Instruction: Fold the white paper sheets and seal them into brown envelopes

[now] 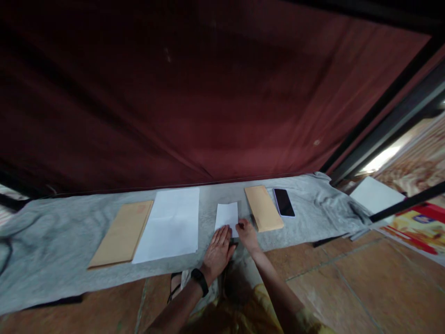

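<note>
A small folded sheet of white paper (226,213) lies on the grey cloth in front of me. My left hand (217,248), with a black band on its wrist, rests flat on the paper's near edge, fingers stretched out. At the paper's right edge my right hand (247,234) has its fingers curled together in a pinch. Whether the paper's edge sits between those fingertips is too small to tell. Just right of that hand is a brown envelope stack (264,208). Larger white sheets (170,225) lie to the left of the folded paper.
Another brown envelope stack (121,234) lies at the left, partly beside the white sheets. A phone (284,202) is at the right on the grey cloth (316,213). Dark red fabric (215,102) rises behind. A red and yellow box (419,227) stands lower right.
</note>
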A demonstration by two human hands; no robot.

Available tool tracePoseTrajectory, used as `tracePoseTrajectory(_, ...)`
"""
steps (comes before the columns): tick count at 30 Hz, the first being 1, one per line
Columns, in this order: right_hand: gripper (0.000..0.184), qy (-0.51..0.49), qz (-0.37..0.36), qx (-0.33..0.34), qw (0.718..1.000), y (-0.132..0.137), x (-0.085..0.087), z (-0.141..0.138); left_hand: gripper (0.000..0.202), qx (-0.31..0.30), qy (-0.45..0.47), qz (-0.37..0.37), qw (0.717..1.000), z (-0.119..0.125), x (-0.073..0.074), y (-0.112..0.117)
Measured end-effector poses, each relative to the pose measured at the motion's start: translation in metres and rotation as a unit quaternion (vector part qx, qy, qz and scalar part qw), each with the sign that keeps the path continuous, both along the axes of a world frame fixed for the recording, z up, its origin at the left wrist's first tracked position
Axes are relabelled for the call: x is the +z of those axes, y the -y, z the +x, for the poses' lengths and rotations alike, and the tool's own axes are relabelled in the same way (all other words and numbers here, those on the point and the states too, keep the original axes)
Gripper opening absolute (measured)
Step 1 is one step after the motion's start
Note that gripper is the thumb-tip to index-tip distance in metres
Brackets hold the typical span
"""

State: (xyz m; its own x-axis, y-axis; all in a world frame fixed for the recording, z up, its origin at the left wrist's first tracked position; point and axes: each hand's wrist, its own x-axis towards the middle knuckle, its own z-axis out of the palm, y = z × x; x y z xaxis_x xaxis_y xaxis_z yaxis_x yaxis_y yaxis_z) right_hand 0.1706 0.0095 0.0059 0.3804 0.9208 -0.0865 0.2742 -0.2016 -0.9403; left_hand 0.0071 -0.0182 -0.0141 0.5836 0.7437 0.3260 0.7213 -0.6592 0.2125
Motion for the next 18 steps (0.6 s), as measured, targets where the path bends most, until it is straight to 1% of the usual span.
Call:
tracePoseTrajectory(2,0.007,-0.058,-0.01,0.007,0.998,0.002,0.002,0.0,0.056,0.006,0.014,-0.013,1.0,0.001,0.004,0.0)
tracePoseTrajectory(4,0.016,-0.119,-0.021,0.006,0.993,0.005,0.004,-0.001,0.059,0.027,0.041,-0.025,0.998,0.002,0.007,0.001)
tracePoseTrajectory(7,0.032,-0.202,-0.021,-0.005,0.979,0.015,0.01,0.0,0.067,0.09,0.12,-0.046,0.988,0.002,0.008,0.002)
tracePoseTrajectory(9,0.04,-0.258,-0.013,-0.01,0.966,0.024,0.013,0.0,0.071,0.132,0.194,-0.07,0.97,0.002,0.004,0.002)
tracePoseTrajectory(11,0.045,-0.31,-0.008,-0.011,0.951,0.034,0.014,-0.001,0.072,0.167,0.276,-0.11,0.94,0.002,-0.004,0.0)
tracePoseTrajectory(12,0.046,-0.353,-0.007,-0.02,0.935,0.038,0.014,-0.002,0.073,0.18,0.317,-0.136,0.921,0.002,-0.008,-0.002)
tracePoseTrajectory(14,0.047,-0.409,-0.008,-0.029,0.912,0.045,0.01,-0.005,0.076,0.205,0.401,-0.189,0.873,0.005,-0.014,-0.005)
tracePoseTrajectory(16,0.043,-0.427,-0.003,-0.031,0.904,0.05,0.006,-0.008,0.076,0.198,0.477,-0.239,0.822,0.009,-0.015,-0.006)
tracePoseTrajectory(17,0.04,-0.435,0.002,-0.029,0.9,0.052,0.003,-0.01,0.076,0.183,0.497,-0.268,0.805,0.012,-0.014,-0.007)
tracePoseTrajectory(18,0.038,-0.439,0.01,-0.028,0.898,0.053,0.0,-0.011,0.076,0.17,0.503,-0.294,0.795,0.016,-0.012,-0.008)
